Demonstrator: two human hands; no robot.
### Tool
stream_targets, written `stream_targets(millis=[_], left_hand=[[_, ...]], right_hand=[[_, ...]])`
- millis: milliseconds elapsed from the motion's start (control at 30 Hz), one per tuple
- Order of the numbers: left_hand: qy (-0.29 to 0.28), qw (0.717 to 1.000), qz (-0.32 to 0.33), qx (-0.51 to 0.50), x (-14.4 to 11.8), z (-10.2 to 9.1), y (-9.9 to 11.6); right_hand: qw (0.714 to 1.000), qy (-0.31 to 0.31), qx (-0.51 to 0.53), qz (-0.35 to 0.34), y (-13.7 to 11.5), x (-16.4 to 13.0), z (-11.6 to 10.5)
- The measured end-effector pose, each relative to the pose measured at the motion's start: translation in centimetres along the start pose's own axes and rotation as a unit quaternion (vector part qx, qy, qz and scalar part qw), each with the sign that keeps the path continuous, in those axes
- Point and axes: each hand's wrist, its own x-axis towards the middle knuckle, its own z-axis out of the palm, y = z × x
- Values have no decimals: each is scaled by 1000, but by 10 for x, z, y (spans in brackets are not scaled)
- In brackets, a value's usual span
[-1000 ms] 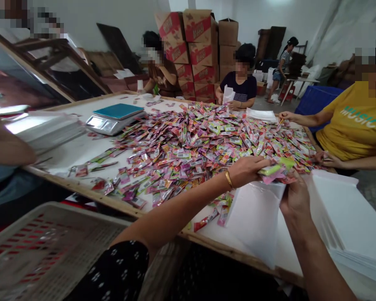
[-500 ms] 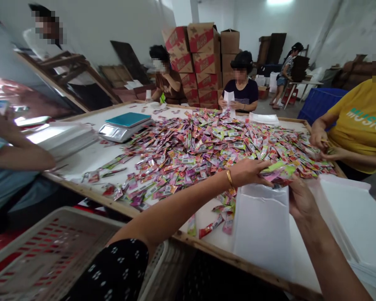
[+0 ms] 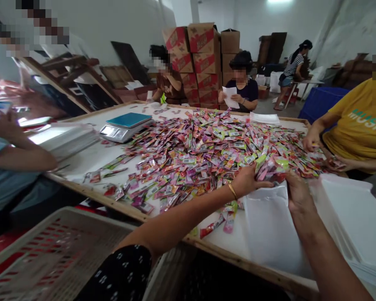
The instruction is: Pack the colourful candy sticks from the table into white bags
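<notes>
My left hand, with a gold bangle at the wrist, is closed around a bunch of small colourful sachets. The bunch sits just above the mouth of a white plastic bag, which hangs down over the table edge side. At the bag's upper right edge, my right hand grips the bag; its fingertips are partly hidden and lie against the sachets. Beyond both hands spreads a large pile of the same sachets. A few loose sachets lie left of the bag.
A stack of white bags lies at my right. A scale with a teal top stands left of the pile. Below the table's wooden edge is a plastic basket. Co-workers sit around the table; cartons are stacked behind.
The bunch of sachets has tilted more upright over the bag's mouth, with both hands still on it. The bag's lower part has swung slightly right. A co-worker opposite has lowered a white bag.
</notes>
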Motion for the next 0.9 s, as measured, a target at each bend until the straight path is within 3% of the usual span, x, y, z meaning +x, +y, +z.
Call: stream_targets(millis=[100, 200, 267, 333, 500, 700, 767, 900], left_hand=[[-91, 994, 9, -54, -2, 3, 1], [-168, 984, 53, 31, 0, -16, 13], [-159, 977, 67, 127, 0, -32, 25], [-116, 975, 74, 172, 0, -45, 34], [-90, 986, 118, 79, -4, -56, 43], [-51, 978, 102, 176, -9, -62, 52], [-70, 972, 109, 197, -7, -59, 52], [-204, 934, 194, 220, -5, -37, 57]], right_hand=[[999, 31, -2, 23, 1, -3, 2], [998, 53, -26, -15, -1, -9, 4], [995, 65, -47, -56, -4, -13, 6], [988, 75, -77, -108, -8, -19, 8], [954, 114, -164, -222, -16, -32, 13], [963, 125, -87, -220, -6, -36, 12], [965, 120, -80, -217, -2, -37, 11], [955, 104, -144, -237, 0, -45, 11]])
